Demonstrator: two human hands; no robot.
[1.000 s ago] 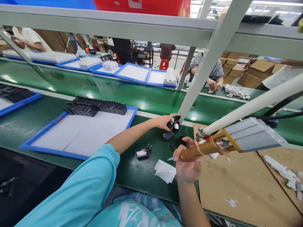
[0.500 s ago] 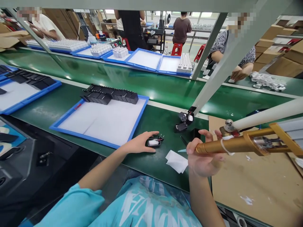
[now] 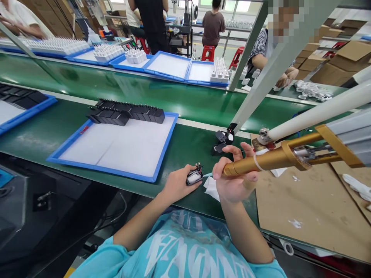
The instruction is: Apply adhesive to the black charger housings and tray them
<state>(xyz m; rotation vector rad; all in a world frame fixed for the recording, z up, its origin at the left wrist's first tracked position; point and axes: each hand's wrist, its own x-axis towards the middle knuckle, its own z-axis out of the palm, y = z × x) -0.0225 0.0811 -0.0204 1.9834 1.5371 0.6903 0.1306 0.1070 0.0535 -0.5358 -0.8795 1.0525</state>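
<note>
My left hand point(image 3: 178, 184) is closed round a small black charger shell point(image 3: 194, 176) with a white insert and metal pins, lifted just above the green bench. My right hand point(image 3: 235, 178) grips the gold barrel of a glue gun point(image 3: 269, 160), whose thin pale nozzle tip point(image 3: 207, 175) almost touches the shell. A white hose and grey housing run off the gun to the right. A white paper scrap point(image 3: 211, 188) lies under the hands.
A blue tray point(image 3: 121, 148) with rows of black shells stands to the left. Loose black parts point(image 3: 222, 142) lie by a grey frame post. A brown cardboard sheet point(image 3: 304, 204) covers the bench at right. A green conveyor runs behind, with other people at the far bench.
My left hand went from the black parts by the post to the shell on the bench, picked it up and brought it to the nozzle. The glue gun swung left towards it.
</note>
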